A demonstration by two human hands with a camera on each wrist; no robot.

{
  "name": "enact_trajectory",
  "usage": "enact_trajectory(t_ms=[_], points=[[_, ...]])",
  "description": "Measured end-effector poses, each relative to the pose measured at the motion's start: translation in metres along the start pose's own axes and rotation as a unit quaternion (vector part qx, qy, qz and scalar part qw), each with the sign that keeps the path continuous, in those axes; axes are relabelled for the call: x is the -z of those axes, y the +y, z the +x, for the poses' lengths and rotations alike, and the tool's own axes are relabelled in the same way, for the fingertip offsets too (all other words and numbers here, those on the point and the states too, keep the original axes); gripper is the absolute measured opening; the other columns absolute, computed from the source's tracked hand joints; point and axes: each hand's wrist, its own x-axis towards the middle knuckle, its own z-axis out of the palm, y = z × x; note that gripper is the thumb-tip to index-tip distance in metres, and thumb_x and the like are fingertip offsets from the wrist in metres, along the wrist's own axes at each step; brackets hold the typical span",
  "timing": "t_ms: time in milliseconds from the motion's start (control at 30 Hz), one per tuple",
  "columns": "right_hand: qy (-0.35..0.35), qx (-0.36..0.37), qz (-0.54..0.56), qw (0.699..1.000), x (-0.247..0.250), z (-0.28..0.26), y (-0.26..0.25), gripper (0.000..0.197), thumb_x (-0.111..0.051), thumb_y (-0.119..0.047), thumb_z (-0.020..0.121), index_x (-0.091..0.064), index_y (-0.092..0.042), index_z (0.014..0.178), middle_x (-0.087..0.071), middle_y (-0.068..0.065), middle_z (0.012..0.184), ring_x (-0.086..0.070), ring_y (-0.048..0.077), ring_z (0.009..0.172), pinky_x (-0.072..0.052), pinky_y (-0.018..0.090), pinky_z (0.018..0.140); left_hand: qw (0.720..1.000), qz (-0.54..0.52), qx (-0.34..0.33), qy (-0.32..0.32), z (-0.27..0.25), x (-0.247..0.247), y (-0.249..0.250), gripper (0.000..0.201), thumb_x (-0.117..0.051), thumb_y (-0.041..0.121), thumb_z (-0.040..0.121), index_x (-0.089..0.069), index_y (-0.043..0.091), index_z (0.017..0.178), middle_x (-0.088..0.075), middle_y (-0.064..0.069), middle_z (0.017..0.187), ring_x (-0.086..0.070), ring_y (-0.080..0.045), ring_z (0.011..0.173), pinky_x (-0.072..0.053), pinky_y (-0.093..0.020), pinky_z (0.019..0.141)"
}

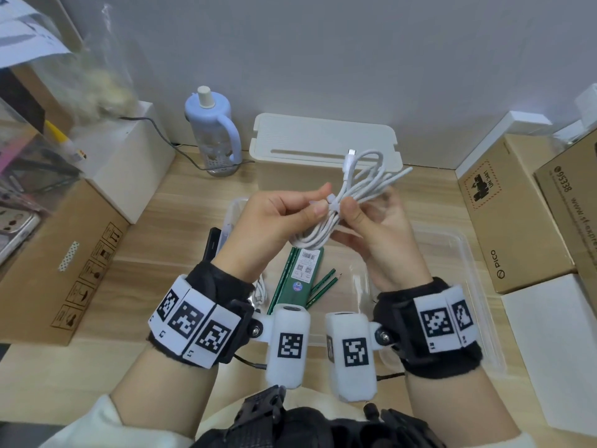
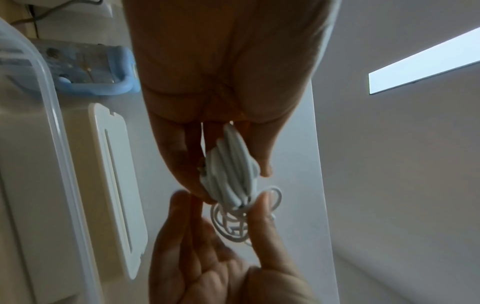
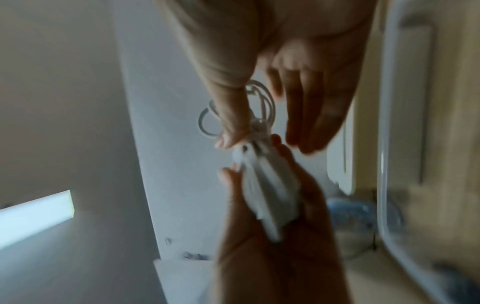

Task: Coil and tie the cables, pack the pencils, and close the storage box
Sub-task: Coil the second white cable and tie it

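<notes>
white USB cable (image 1: 347, 202) coiled, soft, springy, light | L hand (image 1: 277, 218) pinches tie (image 1: 332, 202) | R hand (image 1: 378, 218) pinches bundle waist | hold at waist, loops prob. splay

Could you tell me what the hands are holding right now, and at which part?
Both hands hold the coiled white cable at its middle, where a small white tie wraps it: left hand and right hand pinch there.

White coiled cable (image 1: 352, 195); green pencils (image 1: 324, 284) on a green pencil box (image 1: 298, 279) (white barcode label); pale blue bottle (image 1: 211, 130) at eleven o'clock; black-and-white checker-tagged wristbands (image 1: 193, 324); cream lid (image 1: 323, 137).
</notes>
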Motion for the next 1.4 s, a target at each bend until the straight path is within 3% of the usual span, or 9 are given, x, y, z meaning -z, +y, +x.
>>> enact_trajectory(t_ms=[200, 333, 567, 700, 833, 1033, 1167, 1267, 1400], points=[[-0.014, -0.042, 0.031, 0.999, -0.012, 0.006, 0.011, 0.010, -0.063, -0.011, 0.075, -0.059, -0.008, 0.085, -0.067, 0.009, 0.077, -0.068, 0.015, 0.065, -0.059, 0.028, 0.062, 0.982, 0.131, -0.051, 0.124, 0.004, 0.000, -0.012, 0.009, -0.073, 0.002, 0.072, -0.069, 0.010, 0.075, -0.072, -0.015, 0.089, -0.070, -0.027, 0.087, -0.056, -0.045, 0.080], [-0.017, -0.062, 0.003, 0.998, -0.014, 0.009, 0.014, 0.004, -0.064, -0.010, 0.076, -0.060, -0.009, 0.078, -0.067, 0.006, 0.070, -0.068, 0.015, 0.061, -0.058, 0.027, 0.058, 0.954, 0.254, -0.084, 0.136, 0.004, 0.007, -0.014, 0.011, -0.077, 0.017, 0.072, -0.066, 0.020, 0.070, -0.067, -0.005, 0.067, -0.062, -0.024, 0.063, -0.055, -0.040, 0.065], [0.016, -0.100, -0.063, 0.993, -0.016, 0.021, 0.024, 0.008, -0.064, -0.005, 0.081, -0.060, -0.008, 0.075, -0.066, -0.001, 0.055, -0.066, 0.010, 0.051, -0.052, 0.023, 0.045, 0.946, 0.287, -0.025, 0.150, 0.014, 0.034, -0.023, 0.017, -0.074, 0.014, 0.074, -0.061, 0.019, 0.064, -0.058, 0.001, 0.067, -0.047, -0.009, 0.061, -0.042, -0.026, 0.064], [-0.042, -0.200, -0.154, 0.967, -0.014, 0.039, 0.041, 0.008, -0.067, -0.016, 0.080, -0.061, -0.011, 0.078, -0.069, 0.004, 0.070, -0.067, 0.010, 0.055, -0.052, 0.021, 0.047, 0.930, 0.334, 0.028, 0.149, 0.014, 0.054, -0.032, 0.017, -0.075, 0.019, 0.073, -0.064, 0.022, 0.086, -0.058, 0.001, 0.097, -0.051, -0.010, 0.092, -0.038, -0.017, 0.077], [-0.141, -0.383, -0.245, 0.879, -0.013, 0.062, 0.075, 0.014, -0.069, -0.026, 0.079, -0.062, -0.014, 0.082, -0.072, 0.003, 0.073, -0.069, 0.013, 0.062, -0.057, 0.024, 0.055, 0.885, 0.408, 0.155, 0.159, 0.014, 0.081, -0.040, 0.054, -0.069, 0.018, 0.080, -0.049, 0.030, 0.128, -0.039, -0.003, 0.135, -0.033, -0.022, 0.128, -0.028, -0.039, 0.106], [-0.140, -0.454, -0.281, 0.834, -0.027, 0.081, 0.115, 0.027, -0.061, -0.014, 0.086, -0.058, 0.000, 0.110, -0.066, 0.022, 0.110, -0.067, 0.028, 0.091, -0.058, 0.031, 0.074, 0.920, 0.303, 0.232, 0.095, 0.011, 0.087, -0.048, 0.053, -0.057, 0.007, 0.089, -0.042, 0.019, 0.138, -0.036, -0.004, 0.149, -0.032, -0.019, 0.136, -0.025, -0.029, 0.105], [-0.128, -0.463, -0.313, 0.819, -0.028, 0.087, 0.120, 0.011, -0.053, -0.005, 0.090, -0.060, 0.003, 0.093, -0.068, 0.022, 0.098, -0.066, 0.024, 0.077, -0.056, 0.029, 0.070, 0.886, 0.378, 0.216, 0.159, 0.011, 0.085, -0.047, 0.049, -0.063, 0.021, 0.085, -0.049, 0.026, 0.131, -0.026, -0.005, 0.150, -0.017, -0.022, 0.139, -0.017, -0.032, 0.109], [-0.088, -0.444, -0.342, 0.824, -0.020, 0.091, 0.111, 0.015, -0.044, -0.002, 0.093, -0.058, 0.003, 0.089, -0.059, 0.015, 0.074, -0.056, 0.018, 0.057, -0.052, 0.021, 0.053, 0.910, 0.355, 0.084, 0.197, 0.019, 0.066, -0.037, 0.035, -0.060, 0.014, 0.086, -0.057, 0.024, 0.119, -0.048, 0.000, 0.129, -0.039, -0.016, 0.124, -0.028, -0.024, 0.101], [-0.038, -0.399, -0.314, 0.860, 0.007, 0.100, 0.096, 0.017, -0.045, 0.003, 0.091, -0.056, -0.006, 0.101, -0.057, 0.011, 0.078, -0.057, 0.017, 0.060, -0.052, 0.023, 0.042, 0.955, 0.210, 0.209, 0.001, 0.049, 0.032, -0.046, 0.027, -0.050, 0.001, 0.089, -0.059, 0.007, 0.114, -0.062, -0.005, 0.108, -0.056, -0.014, 0.097, -0.045, -0.017, 0.081]])
